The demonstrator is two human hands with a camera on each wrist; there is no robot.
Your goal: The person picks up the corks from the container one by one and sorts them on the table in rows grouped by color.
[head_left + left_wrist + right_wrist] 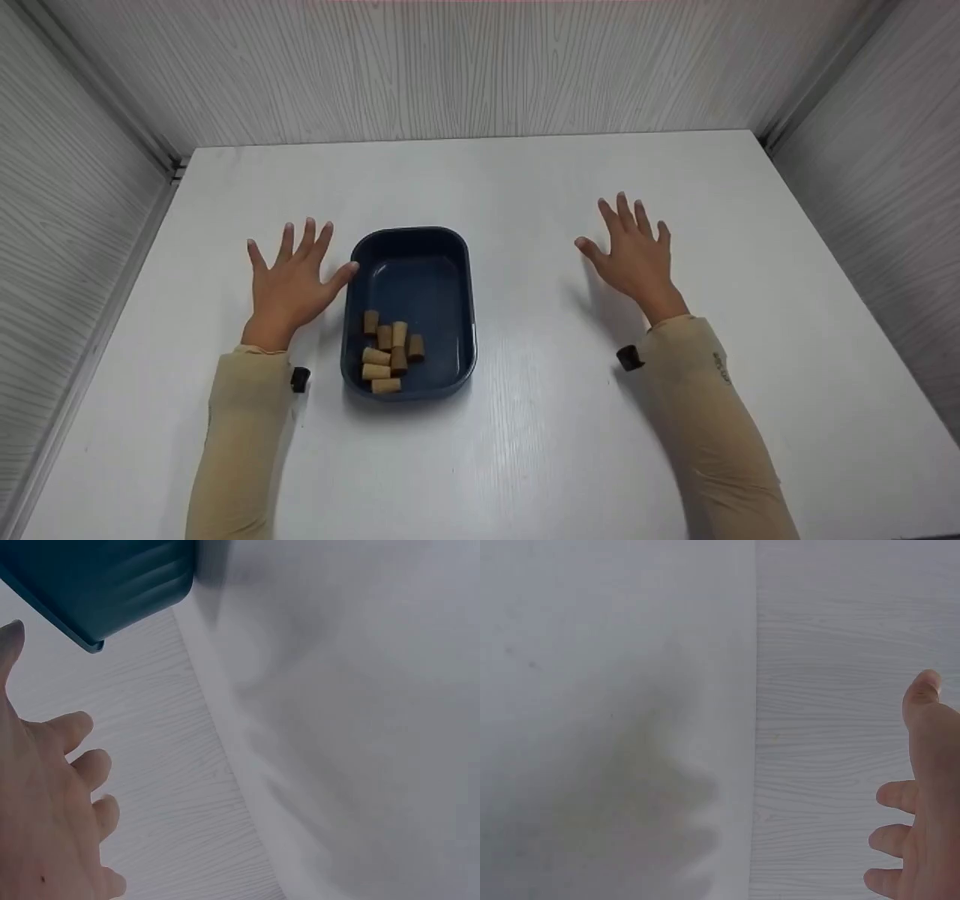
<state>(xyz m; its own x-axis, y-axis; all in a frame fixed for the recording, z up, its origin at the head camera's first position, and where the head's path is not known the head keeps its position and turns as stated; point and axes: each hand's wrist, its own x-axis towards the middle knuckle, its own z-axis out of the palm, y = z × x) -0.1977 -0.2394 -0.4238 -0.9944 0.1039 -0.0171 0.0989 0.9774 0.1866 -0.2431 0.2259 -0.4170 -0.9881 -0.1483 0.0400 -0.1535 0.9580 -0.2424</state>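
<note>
A dark blue rectangular tub (442, 300) with rounded corners sits left of the table's middle. Several tapered cork stoppers (376, 356), some light and some darker brown, lie heaped in its near left part. My left hand (289, 289) is spread just left of the tub, its thumb tip by the rim; whether it touches cannot be told. The left wrist view has the tub's outer wall (142, 585) above that hand (52, 802). Far to the right of the tub, my right hand (636, 259) has its fingers spread and holds nothing; it also appears in the right wrist view (930, 802).
The white tabletop (525, 450) carries the tub. Pale wood-grain panels stand behind it (480, 75) and on both sides. Long beige sleeves cover both forearms, each with a small black device (630, 358) at the wrist.
</note>
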